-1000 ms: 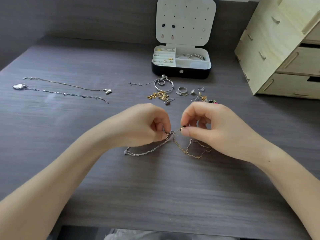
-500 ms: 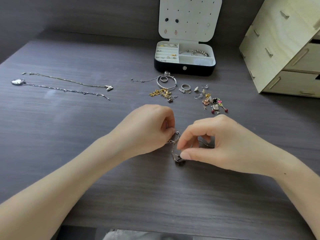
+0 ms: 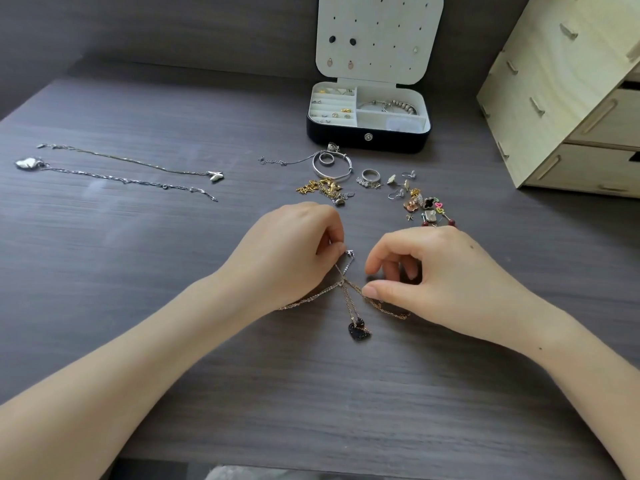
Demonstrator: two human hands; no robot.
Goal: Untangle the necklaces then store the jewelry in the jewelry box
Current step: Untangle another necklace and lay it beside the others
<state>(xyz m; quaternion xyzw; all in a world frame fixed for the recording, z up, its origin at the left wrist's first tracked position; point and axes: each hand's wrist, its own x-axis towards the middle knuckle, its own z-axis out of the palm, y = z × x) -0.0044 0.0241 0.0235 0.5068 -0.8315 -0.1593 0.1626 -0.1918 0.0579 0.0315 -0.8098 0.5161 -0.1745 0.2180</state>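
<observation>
Two thin necklaces lie crossed on the dark table between my hands: a gold chain [image 3: 388,308] and a finer chain with a black heart pendant [image 3: 359,331]. My left hand [image 3: 287,258] pinches the clasp end of the fine chain near its top. My right hand [image 3: 433,275] has its thumb on the gold chain, with the forefinger curled just above it. The open jewelry box [image 3: 367,142], black with a white lining, stands at the back.
Two silver necklaces [image 3: 121,173] lie straight at the left. Loose jewelry sits in front of the box: a bangle [image 3: 332,166], a ring [image 3: 370,175], gold charms [image 3: 320,187], small earrings [image 3: 426,206]. A pale wooden drawer unit [image 3: 568,98] stands at the right.
The bunched chains have been drawn apart and now lie crossed, with the black heart pendant in the open below my hands. My hands have moved slightly apart.
</observation>
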